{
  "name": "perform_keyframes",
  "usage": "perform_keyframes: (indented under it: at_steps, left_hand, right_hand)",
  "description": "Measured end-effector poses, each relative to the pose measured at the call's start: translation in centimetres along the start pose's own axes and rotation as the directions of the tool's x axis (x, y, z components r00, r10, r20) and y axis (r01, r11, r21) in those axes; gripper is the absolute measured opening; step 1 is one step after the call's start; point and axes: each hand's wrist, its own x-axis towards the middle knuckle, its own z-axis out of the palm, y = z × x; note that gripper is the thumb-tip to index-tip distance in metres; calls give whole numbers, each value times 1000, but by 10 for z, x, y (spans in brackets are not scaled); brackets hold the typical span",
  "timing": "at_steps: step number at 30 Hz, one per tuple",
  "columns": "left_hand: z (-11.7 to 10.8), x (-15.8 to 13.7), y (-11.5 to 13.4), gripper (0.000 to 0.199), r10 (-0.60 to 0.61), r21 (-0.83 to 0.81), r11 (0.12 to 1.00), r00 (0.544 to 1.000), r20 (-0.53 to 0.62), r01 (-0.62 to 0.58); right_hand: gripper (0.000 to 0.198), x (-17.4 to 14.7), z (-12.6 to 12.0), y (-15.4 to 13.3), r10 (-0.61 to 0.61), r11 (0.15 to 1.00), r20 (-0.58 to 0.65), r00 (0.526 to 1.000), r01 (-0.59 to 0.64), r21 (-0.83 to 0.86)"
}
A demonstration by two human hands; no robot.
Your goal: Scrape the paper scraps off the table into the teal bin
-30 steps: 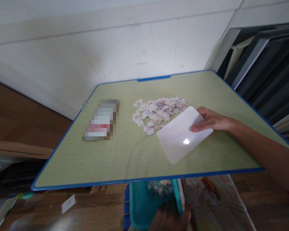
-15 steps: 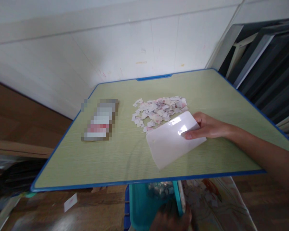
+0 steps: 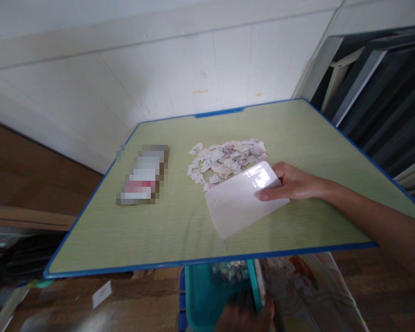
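Head view: right hand (image 3: 292, 182) pinching card (image 3: 240, 203)
Scraps (image 3: 228, 159): card's eleven o'clock
Left hand (image 3: 244, 314): tray's (image 3: 202, 295) four o'clock; blurred, cannot tell grip

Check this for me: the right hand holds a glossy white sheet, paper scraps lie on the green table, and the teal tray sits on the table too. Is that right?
Not quite: the head view shows the teal tray lower down, past the near edge of the green table. The right hand does hold the glossy white sheet, and paper scraps lie on the table.

White board (image 3: 242, 207), heaped paper scraps (image 3: 224, 159), turquoise tray (image 3: 202, 295) below
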Motion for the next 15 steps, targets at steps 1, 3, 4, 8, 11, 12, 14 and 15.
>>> perform_keyframes:
  at_steps: [1, 3, 4, 8, 11, 12, 14, 15]
  left_hand:
    - [0, 0, 0, 31, 0, -1, 1000, 1000, 3, 0]
    - [0, 0, 0, 31, -1, -4, 1000, 1000, 11, 1]
    - [-1, 0, 0, 32, -4, -4, 1000, 1000, 14, 4]
    - [-2, 1, 1, 30, -18, -4, 1000, 1000, 16, 18]
    - [-2, 1, 1, 29, -30, 4, 1000, 1000, 7, 30]
    - [-1, 1, 1, 29, -31, 4, 999, 999, 5, 31]
    - [-1, 0, 1, 30, -34, 2, 999, 999, 4, 34]
    - [-1, 0, 1, 30, -32, -1, 1000, 999, 7, 32]
  right_hand:
    - [23, 0, 0, -1, -9, 1000, 11, 1000, 9, 3]
    - [23, 0, 1, -2, -28, 1000, 30, 999, 28, -2]
    - [23, 0, 1, -3, -34, 999, 37, 999, 34, -8]
    - [25, 0, 3, -3, -33, 998, 53, 998, 36, -53]
    - [26, -1, 3, -2, -13, 993, 65, 998, 20, -117]
    - [26, -1, 4, -2, -3, 991, 70, 998, 13, -137]
    - [25, -2, 4, -1, 14, 987, 84, 996, -1, -162]
    - [25, -2, 4, -1, 19, 986, 90, 996, -4, -167]
